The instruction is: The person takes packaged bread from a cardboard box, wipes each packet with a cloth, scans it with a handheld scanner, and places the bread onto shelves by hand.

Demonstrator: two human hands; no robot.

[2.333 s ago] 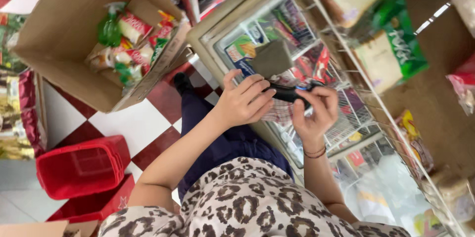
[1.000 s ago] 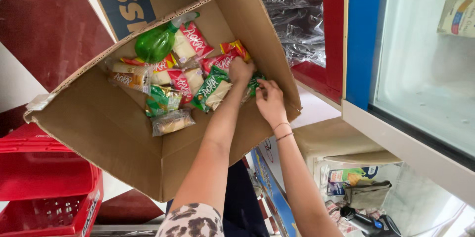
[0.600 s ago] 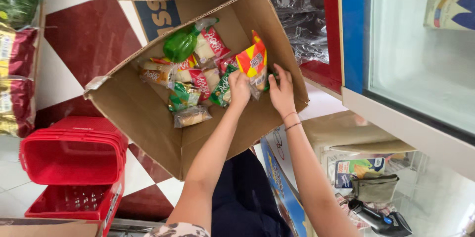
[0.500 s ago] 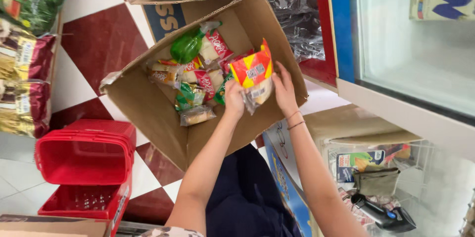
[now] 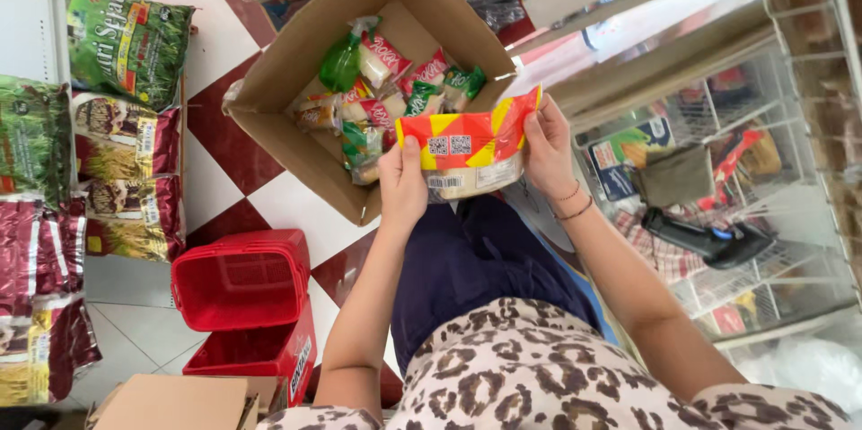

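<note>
A red-and-yellow snack packet is held flat between both hands above my lap, its back side facing up. My left hand grips its left end, thumb on top. My right hand pinches the right end; thin bracelets circle that wrist. Just beyond the packet stands an open cardboard box on the checked floor, holding several green, red and white snack packets.
Two stacked red shopping baskets sit at lower left. Large green and maroon bags line the left side. A wire rack with goods and a black handheld scanner is on the right. Another carton lies at the bottom edge.
Both hands reached into the box, lifted out the red-and-yellow packet and brought it toward my lap. The view swung from the box toward the wire rack.
</note>
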